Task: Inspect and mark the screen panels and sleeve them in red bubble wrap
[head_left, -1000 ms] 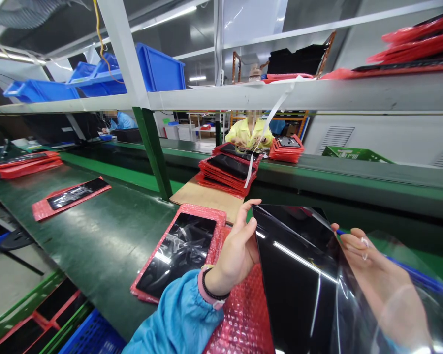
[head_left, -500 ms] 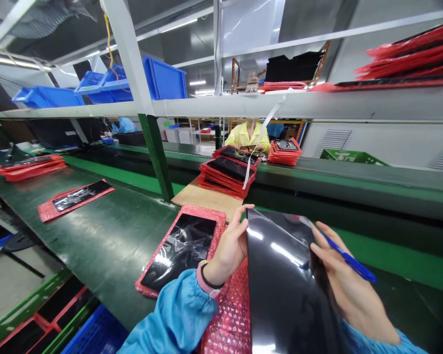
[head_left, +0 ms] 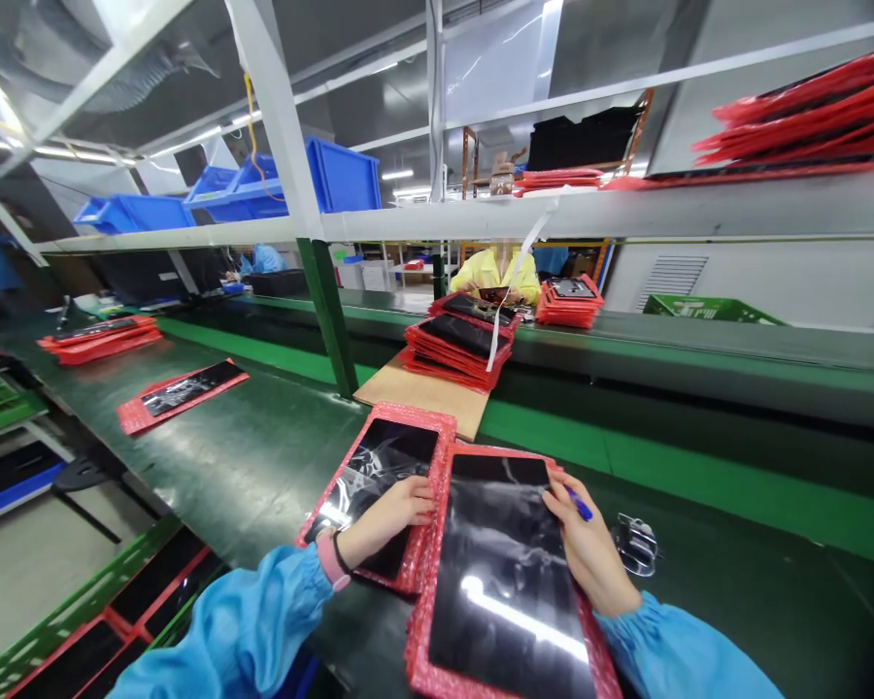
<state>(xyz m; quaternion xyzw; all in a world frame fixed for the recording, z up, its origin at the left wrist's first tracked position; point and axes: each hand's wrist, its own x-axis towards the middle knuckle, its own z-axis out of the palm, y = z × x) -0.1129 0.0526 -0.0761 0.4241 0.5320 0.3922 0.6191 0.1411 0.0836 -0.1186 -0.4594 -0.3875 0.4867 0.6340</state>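
Observation:
A dark glossy screen panel (head_left: 506, 553) lies flat on a red bubble-wrap bag (head_left: 423, 636) in front of me. My right hand (head_left: 589, 544) is at its right edge, fingertips touching the border, with a blue pen (head_left: 580, 504) tucked in the grip. To the left lies a second dark panel (head_left: 368, 466) in clear film on red bubble wrap. Reaching across that panel, my left hand (head_left: 397, 515) has its fingers bent and pressed together at the wrap between the two panels. Whatever its fingertips pinch, if anything, is hidden.
A stack of red-wrapped panels (head_left: 458, 345) stands on a brown board (head_left: 422, 393). Metal clips (head_left: 636, 544) lie right of my hand. A green post (head_left: 326, 316) rises from the bench. Across it sits a person in yellow (head_left: 499, 272). A green crate (head_left: 65, 621) is at lower left.
The dark panel, held tilted up between both hands before, now lies flat on the red bubble wrap. My left hand has come off its upper left corner and moved down left. The metal clips have come into view.

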